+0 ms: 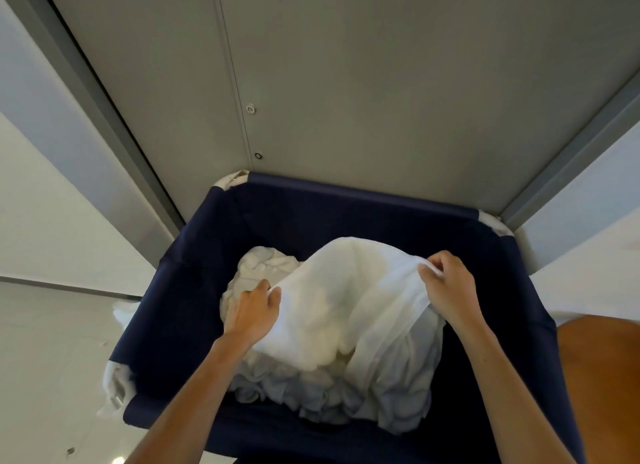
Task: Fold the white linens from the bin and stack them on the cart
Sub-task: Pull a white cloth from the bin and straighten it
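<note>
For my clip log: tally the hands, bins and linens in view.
Hands: 2, left hand and right hand
Blue bin: 1
White sheet held up: 1
Heap of white linens beneath: 1, pieces uncountable
Total: 5

Body in view: left hand and right hand, both bare. Left forearm and right forearm are bare right down to the bottom frame edge. Slim wrists. Clothing out of frame. Nails too small to read.
</note>
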`<state>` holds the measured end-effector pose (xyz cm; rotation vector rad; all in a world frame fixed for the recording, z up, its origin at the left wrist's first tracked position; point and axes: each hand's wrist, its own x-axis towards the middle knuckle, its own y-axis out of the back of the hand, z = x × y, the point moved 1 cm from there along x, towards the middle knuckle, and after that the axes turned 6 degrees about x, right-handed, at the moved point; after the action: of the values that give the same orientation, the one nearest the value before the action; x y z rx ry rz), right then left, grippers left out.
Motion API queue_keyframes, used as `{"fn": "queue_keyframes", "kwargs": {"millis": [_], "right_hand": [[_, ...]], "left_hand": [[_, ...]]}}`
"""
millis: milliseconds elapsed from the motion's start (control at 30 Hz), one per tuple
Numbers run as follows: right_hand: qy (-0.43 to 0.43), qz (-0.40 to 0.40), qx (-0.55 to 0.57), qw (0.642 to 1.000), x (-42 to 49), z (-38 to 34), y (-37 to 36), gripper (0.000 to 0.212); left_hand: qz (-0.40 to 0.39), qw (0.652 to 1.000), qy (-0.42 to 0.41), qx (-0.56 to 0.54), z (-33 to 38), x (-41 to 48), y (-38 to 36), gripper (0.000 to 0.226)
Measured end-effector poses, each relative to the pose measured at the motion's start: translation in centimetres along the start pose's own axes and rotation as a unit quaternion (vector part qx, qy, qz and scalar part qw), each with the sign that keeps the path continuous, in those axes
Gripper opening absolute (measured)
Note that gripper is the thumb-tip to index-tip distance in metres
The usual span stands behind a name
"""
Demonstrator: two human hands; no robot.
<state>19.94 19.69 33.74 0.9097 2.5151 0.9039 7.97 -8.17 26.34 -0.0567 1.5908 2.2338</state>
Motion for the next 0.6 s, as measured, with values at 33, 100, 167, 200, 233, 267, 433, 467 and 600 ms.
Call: {"fn": "queue_keyframes", "kwargs": {"millis": [33, 100, 167, 200, 233, 267, 433, 467, 600], "right_hand": [[-0.016, -0.010, 0.001, 1.000, -0.3, 0.1, -0.2, 0.006], [-0.047, -0.033, 0.005, 0.998, -1.0, 0.3, -0.9, 0.007], [-0.064, -0.053, 0.001, 0.997, -1.7, 0.3, -1.8, 0.007], [-0.068, -0.061, -0.001, 0.996, -2.1, 0.2, -2.2, 0.007], [-0.068, -0.070, -0.002, 0.995, -2.4, 0.1, -2.7, 0.006], [-0.067, -0.080, -0.005, 0.995, -2.8, -0.1, -3.1, 0.005], [-0.032, -0.133, 0.009, 0.991, -4.6, -1.3, -6.1, 0.009], [-0.027, -0.147, 0.015, 0.989, -5.0, -1.6, -6.7, 0.010], [-0.010, -0.165, 0.027, 0.986, -5.8, -2.1, -7.9, 0.012]], "left_hand": [[-0.014, 1.000, 0.001, -0.014, 0.4, -0.2, -0.3, 0.031], [-0.044, 0.998, 0.002, -0.054, 1.4, -0.8, -0.9, 0.033], [-0.072, 0.993, 0.007, -0.097, 2.6, -1.3, -1.5, 0.032], [-0.086, 0.990, 0.010, -0.115, 3.2, -1.5, -1.7, 0.031], [-0.100, 0.987, 0.010, -0.129, 3.9, -1.6, -1.9, 0.031], [-0.112, 0.984, 0.008, -0.141, 4.5, -1.8, -1.9, 0.031], [-0.173, 0.961, -0.012, -0.214, 7.6, -2.9, -1.7, 0.030], [-0.182, 0.956, -0.012, -0.230, 8.1, -3.0, -1.7, 0.026], [-0.206, 0.931, 0.022, -0.301, 8.9, -3.5, -1.5, 0.013]]}}
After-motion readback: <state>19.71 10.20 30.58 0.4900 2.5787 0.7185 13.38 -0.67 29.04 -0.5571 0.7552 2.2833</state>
